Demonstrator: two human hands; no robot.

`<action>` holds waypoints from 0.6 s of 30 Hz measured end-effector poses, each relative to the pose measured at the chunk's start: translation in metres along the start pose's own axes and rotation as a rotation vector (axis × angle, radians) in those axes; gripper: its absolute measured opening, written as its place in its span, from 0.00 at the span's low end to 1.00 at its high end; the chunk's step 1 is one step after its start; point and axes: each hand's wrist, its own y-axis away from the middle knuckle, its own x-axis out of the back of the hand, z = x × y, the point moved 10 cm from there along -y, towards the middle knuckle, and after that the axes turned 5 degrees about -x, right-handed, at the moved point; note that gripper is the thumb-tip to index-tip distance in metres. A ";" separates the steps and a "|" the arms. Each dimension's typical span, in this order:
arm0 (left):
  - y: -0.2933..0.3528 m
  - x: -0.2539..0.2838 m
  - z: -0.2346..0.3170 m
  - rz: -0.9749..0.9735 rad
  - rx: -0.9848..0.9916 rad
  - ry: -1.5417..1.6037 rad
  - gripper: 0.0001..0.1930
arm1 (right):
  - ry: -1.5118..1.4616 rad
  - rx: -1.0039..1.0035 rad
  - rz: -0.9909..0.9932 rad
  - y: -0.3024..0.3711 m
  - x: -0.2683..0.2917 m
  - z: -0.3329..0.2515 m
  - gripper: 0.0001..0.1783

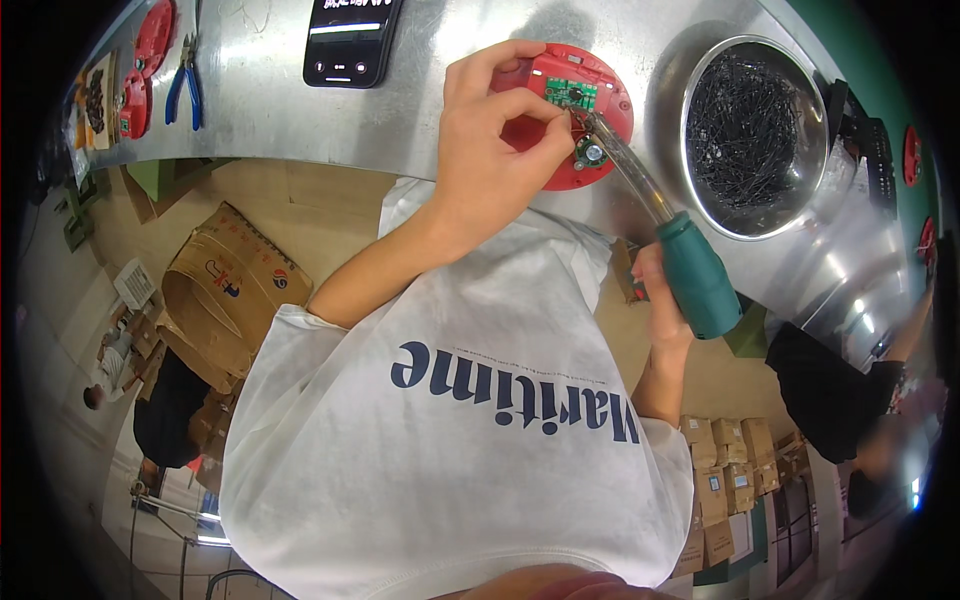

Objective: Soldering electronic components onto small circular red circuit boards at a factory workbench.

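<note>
Left hand (490,155), grip pinched on thin red wires (577,125); right hand (662,300), grip wrapped around green-handled soldering iron (697,272).
Green rectangular circuit board (568,92) in round red plastic housing (607,78), at grey metal counter (250,125); wires best held steady, skin clear of the tip. Round steel bowl (690,180) of thin black pieces (745,130), near the iron, likely limits its swing; black phone (350,40); blue-handled pliers (186,85).

Near edge, left: bare metal table (260,125) gives a hand room to slide between the blue-handled pliers (184,92) and the left hand (488,145).
Toward far edge: the phone (348,48) is in the way, with gaps on both sides.
Near edge, right: the green soldering iron (692,262) slants across, gripped by the right hand (662,308).
Toward right end: a big metal bowl (745,224) blocks; a thin gap splits it from the red round shell (614,98).
</note>
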 end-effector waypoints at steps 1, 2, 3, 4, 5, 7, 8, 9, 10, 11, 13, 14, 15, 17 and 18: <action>0.000 0.000 0.000 0.000 0.001 -0.005 0.02 | 0.035 0.018 0.004 0.000 0.000 -0.002 0.16; 0.000 0.000 0.000 -0.001 0.000 -0.006 0.02 | 0.035 0.019 0.005 0.001 0.000 0.000 0.16; 0.000 0.000 0.000 -0.002 0.005 0.004 0.02 | 0.034 0.024 0.006 0.002 0.000 0.002 0.16; 0.000 -0.001 0.000 -0.003 0.010 0.013 0.03 | 0.033 0.029 0.008 0.003 0.000 0.003 0.16; -0.001 -0.001 0.000 -0.004 0.007 0.014 0.03 | 0.032 0.029 0.011 0.002 0.001 0.001 0.16; -0.001 -0.001 -0.002 -0.004 0.014 0.008 0.02 | -0.001 -0.035 -0.011 0.001 0.000 0.001 0.17; 0.000 -0.002 -0.001 -0.002 0.011 0.005 0.02 | -0.005 -0.032 -0.011 -0.001 -0.001 -0.007 0.17; 0.000 -0.003 -0.002 -0.010 0.022 0.010 0.02 | -0.174 -0.104 -0.012 -0.003 -0.003 -0.013 0.12; 0.000 -0.004 -0.003 -0.019 0.034 0.014 0.02 | -0.343 -0.176 -0.013 -0.002 -0.005 -0.012 0.08; -0.001 -0.003 -0.003 -0.018 0.034 0.011 0.02 | -0.346 -0.175 -0.015 0.000 -0.002 -0.010 0.08; -0.002 -0.003 -0.002 -0.021 0.041 0.034 0.01 | -0.592 -0.170 -0.039 0.007 0.006 0.002 0.18; -0.002 -0.003 -0.001 -0.023 0.039 0.032 0.01 | -0.694 -0.141 -0.006 0.008 0.012 0.006 0.25; -0.002 -0.003 -0.001 -0.027 0.045 0.032 0.01 | -0.697 -0.142 -0.005 0.010 0.015 0.010 0.25; -0.003 -0.003 -0.001 -0.034 0.049 0.028 0.02 | -0.790 0.002 0.136 0.014 0.040 0.010 0.29; -0.003 -0.003 -0.001 -0.037 0.052 0.023 0.02 | -0.805 0.026 0.161 0.016 0.048 0.016 0.27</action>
